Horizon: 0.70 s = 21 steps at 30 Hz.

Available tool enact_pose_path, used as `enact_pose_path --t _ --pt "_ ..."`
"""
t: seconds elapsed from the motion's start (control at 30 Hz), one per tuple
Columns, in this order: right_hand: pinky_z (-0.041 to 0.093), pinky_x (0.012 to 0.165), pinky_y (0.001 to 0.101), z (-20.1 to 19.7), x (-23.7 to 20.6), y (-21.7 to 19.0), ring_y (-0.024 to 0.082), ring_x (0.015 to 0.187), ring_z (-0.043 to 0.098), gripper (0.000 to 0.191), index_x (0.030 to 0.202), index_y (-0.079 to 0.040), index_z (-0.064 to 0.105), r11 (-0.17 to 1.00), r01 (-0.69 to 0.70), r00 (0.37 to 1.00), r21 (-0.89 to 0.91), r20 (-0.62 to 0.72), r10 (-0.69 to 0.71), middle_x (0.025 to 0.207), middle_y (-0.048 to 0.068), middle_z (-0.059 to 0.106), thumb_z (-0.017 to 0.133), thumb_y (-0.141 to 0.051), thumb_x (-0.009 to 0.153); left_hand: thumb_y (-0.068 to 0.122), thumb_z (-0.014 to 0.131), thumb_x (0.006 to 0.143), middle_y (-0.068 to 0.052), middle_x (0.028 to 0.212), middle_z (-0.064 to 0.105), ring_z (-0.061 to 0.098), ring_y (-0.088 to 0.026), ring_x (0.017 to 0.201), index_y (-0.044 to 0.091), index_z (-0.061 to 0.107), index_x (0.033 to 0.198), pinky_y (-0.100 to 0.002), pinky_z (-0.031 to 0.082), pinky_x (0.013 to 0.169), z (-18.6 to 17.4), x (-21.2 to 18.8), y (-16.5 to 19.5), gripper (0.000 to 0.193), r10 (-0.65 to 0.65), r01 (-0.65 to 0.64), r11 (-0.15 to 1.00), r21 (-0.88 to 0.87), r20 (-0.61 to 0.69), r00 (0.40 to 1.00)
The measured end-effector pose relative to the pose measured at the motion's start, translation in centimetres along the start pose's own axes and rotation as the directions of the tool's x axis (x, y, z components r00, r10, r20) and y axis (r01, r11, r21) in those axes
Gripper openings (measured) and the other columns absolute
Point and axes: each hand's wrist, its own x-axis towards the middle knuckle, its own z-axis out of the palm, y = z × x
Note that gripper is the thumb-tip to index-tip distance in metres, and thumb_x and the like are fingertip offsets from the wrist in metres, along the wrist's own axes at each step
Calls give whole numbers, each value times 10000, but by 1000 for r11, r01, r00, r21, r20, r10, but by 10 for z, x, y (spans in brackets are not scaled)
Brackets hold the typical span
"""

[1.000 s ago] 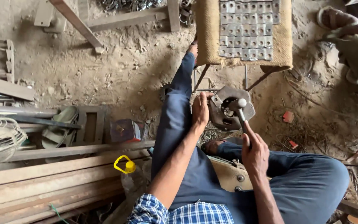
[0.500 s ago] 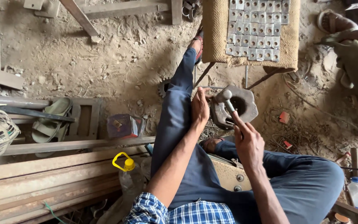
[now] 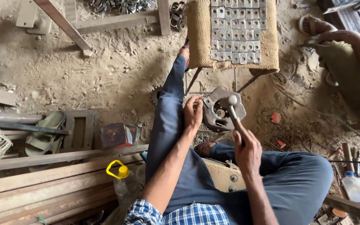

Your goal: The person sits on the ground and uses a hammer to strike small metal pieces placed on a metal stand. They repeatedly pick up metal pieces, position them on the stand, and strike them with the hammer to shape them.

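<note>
I am gripping a hammer (image 3: pixel 233 109) in my right hand (image 3: pixel 247 148), fingers clamped around its handle, head over the metal die block (image 3: pixel 223 109). My left hand (image 3: pixel 193 113) is resting its curled fingers against the block's edge.

Both forearms rise from the bottom centre of the frame toward its middle, bare below rolled checked sleeves. The left hand (image 3: pixel 193 113) sits just left of centre, wrist bent a little, fingers curled and pressed down at their tips, thumb tucked toward the right. The right hand (image 3: pixel 247 151) lies lower and to the right, back of the hand facing the camera, fingers wrapped tight in a fist-like grip with the index finger stretched upward. The two hands are near each other but not touching.
</note>
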Motion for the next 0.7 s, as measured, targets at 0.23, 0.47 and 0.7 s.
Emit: enact_pose_path --t 0.23,0.47,0.7 --pt "555 714 458 -9 -2 23 349 806 704 453 1416 -246 643 987 -142 981 -78 124 151 969 163 723 646 -200 965 157 712 851 -159 1130 686 642 -300 1096 22 698 1126 -426 513 968 8 -7 24 307 148 -156 967 200 57 987" --pt "561 784 437 -9 -6 35 355 923 723 460 1432 -217 630 988 -108 993 110 55 103 1070 189 736 660 -166 975 66 744 823 -120 1059 670 645 -275 1046 41 605 1093 -432 512 966 15 -10 21 304 154 -153 987 45 -25 988" --pt "551 721 428 -17 -6 42 348 781 681 469 1397 -247 651 973 -176 982 150 87 165 947 173 712 654 -138 941 57 725 860 -85 951 716 708 -268 884 35 659 960 -367 561 810 10 -17 43 122 203 -206 974 96 39 978"
